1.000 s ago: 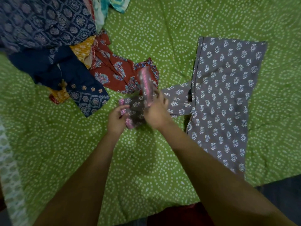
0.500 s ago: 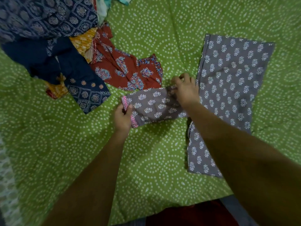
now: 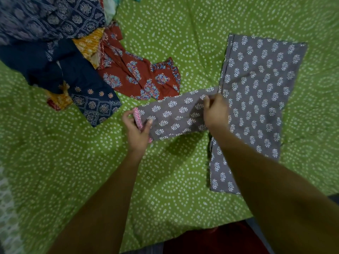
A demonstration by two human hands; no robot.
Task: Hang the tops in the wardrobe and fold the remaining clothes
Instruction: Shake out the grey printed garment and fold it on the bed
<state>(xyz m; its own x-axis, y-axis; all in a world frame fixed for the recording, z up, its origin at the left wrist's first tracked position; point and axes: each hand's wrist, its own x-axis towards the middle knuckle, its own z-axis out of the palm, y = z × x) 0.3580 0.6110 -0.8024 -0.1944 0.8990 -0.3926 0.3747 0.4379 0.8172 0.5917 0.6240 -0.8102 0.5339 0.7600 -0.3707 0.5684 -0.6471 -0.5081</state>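
L hand pinches pink cuff; R hand grips grey sleeve

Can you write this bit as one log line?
left hand: pinches pink cuff | right hand: grips grey sleeve | green bedsheet

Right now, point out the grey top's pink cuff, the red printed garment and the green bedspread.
pink cuff (image 3: 137,119): head view, on the trim beside the thumb.
red printed garment (image 3: 132,76): head view, mid-cloth.
green bedspread (image 3: 183,33): head view, bare patch.

bare forearms — no sleeves, dark red garment below.
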